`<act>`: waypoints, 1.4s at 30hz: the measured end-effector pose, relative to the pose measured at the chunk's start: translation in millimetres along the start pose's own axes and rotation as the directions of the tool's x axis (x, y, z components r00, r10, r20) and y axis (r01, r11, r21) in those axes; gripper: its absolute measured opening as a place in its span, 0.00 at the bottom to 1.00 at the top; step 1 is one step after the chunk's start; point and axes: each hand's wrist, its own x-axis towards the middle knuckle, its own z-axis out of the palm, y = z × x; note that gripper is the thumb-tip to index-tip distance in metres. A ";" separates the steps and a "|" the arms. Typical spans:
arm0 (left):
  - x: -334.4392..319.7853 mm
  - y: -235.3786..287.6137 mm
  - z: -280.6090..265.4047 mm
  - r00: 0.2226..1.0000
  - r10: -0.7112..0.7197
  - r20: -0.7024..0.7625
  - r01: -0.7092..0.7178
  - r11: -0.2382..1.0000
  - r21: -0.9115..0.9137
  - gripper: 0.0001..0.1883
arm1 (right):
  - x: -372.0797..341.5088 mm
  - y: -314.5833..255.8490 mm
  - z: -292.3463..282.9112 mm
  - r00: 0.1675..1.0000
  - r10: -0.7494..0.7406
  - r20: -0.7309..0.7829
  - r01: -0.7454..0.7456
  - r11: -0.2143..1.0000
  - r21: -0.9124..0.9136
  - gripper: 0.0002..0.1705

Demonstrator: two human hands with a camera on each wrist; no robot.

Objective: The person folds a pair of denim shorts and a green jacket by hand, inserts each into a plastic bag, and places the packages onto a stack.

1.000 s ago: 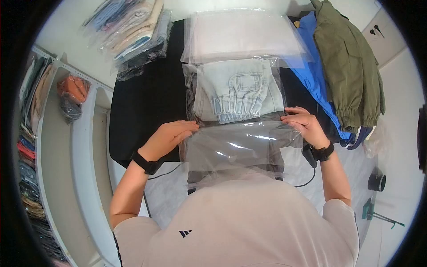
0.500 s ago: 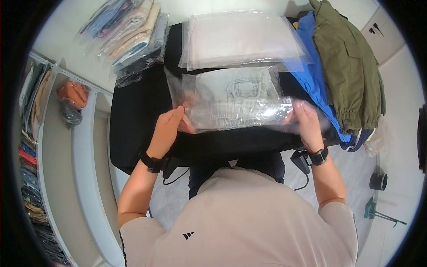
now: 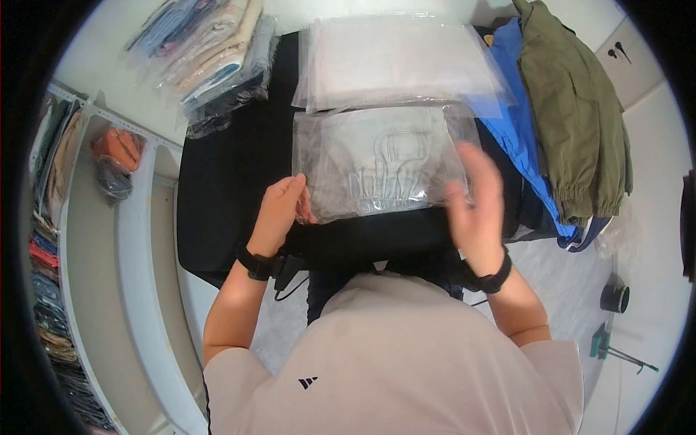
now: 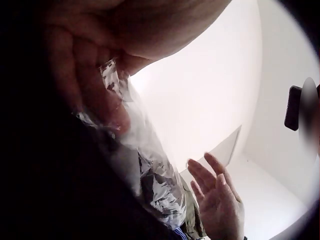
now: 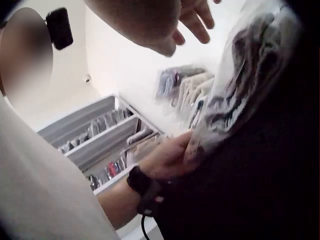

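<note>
Light blue denim with a gathered elastic waist (image 3: 395, 156) lies folded inside a clear plastic bag (image 3: 308, 145) on the black table. The left hand (image 3: 279, 214) pinches the bag's near left corner between thumb and fingers; the right wrist view shows this hand (image 5: 170, 156) at the bag's edge too. Blurred in the head view, the right hand (image 3: 478, 210) is over or beside the bag's right end. In the left wrist view the right hand (image 4: 220, 202) has its fingers spread, apart from the bag (image 4: 160, 195).
Flat clear bags (image 3: 399, 61) lie behind the bagged denim. Packed garments (image 3: 217, 58) are piled at the back left. Blue (image 3: 511, 123) and olive (image 3: 576, 116) clothing drapes over the table's right side. A shelf with bagged clothes (image 3: 54, 290) stands at left.
The bag's near flap, first spread toward the person, now lies folded in at the near edge. The right hand has let go of the right corner and moved slightly left; the left hand still holds.
</note>
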 end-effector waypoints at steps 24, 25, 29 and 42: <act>41.0 32.7 47.7 0.679 0.324 0.659 -0.653 -0.145 0.743 0.38 | 11.0 20.5 46.3 0.860 -0.091 0.502 0.293 0.894 -0.340 0.28; 42.1 31.2 47.6 0.680 0.331 0.654 -0.651 -0.135 0.747 0.38 | 10.9 22.4 47.9 0.861 -0.074 0.503 0.260 0.914 -0.311 0.28; 47.8 28.2 45.3 0.724 0.259 0.639 -0.642 -0.085 0.762 0.39 | 12.2 25.6 53.2 0.844 -0.013 0.536 0.186 0.944 -0.271 0.29; 59.7 26.4 41.9 0.762 0.121 0.636 -0.647 0.098 0.756 0.38 | 18.2 34.8 53.0 0.790 0.034 0.612 0.101 0.978 -0.185 0.28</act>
